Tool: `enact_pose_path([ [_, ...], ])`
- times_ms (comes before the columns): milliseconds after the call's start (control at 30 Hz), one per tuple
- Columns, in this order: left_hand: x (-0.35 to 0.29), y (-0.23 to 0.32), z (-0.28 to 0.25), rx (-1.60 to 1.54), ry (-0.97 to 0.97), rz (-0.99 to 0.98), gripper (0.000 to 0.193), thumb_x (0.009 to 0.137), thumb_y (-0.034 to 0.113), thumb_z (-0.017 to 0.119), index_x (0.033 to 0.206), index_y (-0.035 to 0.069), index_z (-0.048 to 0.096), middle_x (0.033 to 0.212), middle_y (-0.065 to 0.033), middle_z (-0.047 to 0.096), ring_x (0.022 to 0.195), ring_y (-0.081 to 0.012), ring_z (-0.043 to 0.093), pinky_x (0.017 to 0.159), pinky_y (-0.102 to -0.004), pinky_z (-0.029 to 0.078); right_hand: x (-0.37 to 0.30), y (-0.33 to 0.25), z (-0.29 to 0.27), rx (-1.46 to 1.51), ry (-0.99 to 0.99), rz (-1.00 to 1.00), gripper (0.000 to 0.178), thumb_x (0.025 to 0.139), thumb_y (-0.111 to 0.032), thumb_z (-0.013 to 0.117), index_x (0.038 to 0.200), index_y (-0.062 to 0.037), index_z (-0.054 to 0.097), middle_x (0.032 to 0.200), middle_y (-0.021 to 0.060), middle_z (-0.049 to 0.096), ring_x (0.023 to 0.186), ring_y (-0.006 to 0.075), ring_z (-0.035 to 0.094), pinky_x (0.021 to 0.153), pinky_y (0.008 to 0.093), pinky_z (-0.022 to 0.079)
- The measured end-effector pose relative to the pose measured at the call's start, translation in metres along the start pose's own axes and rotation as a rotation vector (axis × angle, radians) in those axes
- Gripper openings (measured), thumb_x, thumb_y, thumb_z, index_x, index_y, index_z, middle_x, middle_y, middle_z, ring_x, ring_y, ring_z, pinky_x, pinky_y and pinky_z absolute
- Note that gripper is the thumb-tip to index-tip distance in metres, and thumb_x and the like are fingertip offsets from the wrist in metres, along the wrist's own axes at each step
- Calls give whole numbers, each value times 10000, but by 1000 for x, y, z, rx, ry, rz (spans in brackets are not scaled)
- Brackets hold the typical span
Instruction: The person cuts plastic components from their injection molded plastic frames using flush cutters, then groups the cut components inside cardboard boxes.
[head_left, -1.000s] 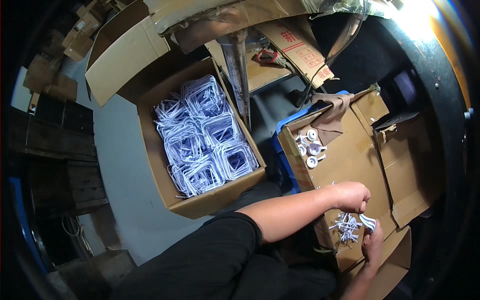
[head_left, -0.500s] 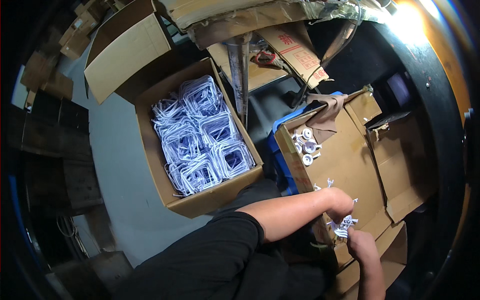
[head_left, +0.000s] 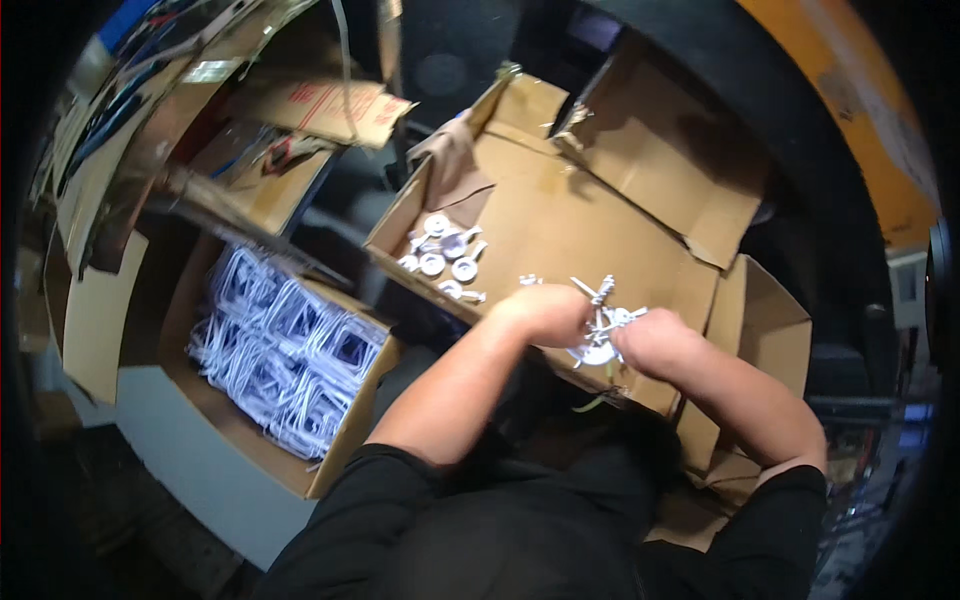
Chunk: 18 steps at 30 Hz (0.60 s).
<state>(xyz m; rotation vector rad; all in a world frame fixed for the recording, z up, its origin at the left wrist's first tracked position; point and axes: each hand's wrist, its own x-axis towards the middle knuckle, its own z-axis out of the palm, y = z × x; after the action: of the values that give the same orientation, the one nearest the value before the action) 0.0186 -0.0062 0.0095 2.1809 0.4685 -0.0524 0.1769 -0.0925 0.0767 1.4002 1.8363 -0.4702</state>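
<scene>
My left hand and my right hand meet over the near edge of an open cardboard tray. Fingers of both are curled closed around a cluster of small branching white plastic pieces between them. The fingertips are partly hidden, so the exact grip and the kind of piece do not show. A few white scraps lie just past my left hand. Farther left, several round white plastic pieces with stems are grouped in the tray's corner.
A cardboard box at the left holds stacked white bent-wire or plastic frames. Brown cloth hangs over the tray's far left wall. Another cardboard piece with raised flaps adjoins the tray. A cluttered bench stands at upper left.
The view has swung to the right, so the tray and hands appear farther left and higher. Both hands remain together at the white pieces; my right forearm now shows more fully.
</scene>
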Motion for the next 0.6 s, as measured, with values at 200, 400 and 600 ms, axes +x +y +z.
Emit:
enact_pose_path([
  [200, 1, 0, -5, -1037, 428, 117, 113, 893, 127, 503, 928, 56, 584, 660, 7, 546, 481, -62, 456, 430, -209, 369, -28, 28, 32, 1170, 1031, 56, 116, 834, 10, 579, 949, 1, 578, 810, 59, 635, 761, 96, 568, 691, 259, 479],
  [400, -17, -3, 12, -1323, 506, 71, 199, 943, 245, 529, 1053, 80, 545, 682, 21, 529, 520, -54, 477, 455, -181, 368, -11, -22, 46, 1616, 1088, 70, 88, 911, -78, 602, 957, -6, 583, 823, 20, 624, 750, 66, 560, 672, 233, 471],
  [600, -74, 15, -4, -1048, 454, 166, 423, 925, 361, 599, 1145, 18, 484, 894, 1, 530, 755, -70, 527, 684, -223, 454, -7, -41, 41, 1837, 1130, 84, 73, 915, -60, 587, 967, -10, 577, 764, -32, 554, 668, 36, 473, 616, 211, 420],
])
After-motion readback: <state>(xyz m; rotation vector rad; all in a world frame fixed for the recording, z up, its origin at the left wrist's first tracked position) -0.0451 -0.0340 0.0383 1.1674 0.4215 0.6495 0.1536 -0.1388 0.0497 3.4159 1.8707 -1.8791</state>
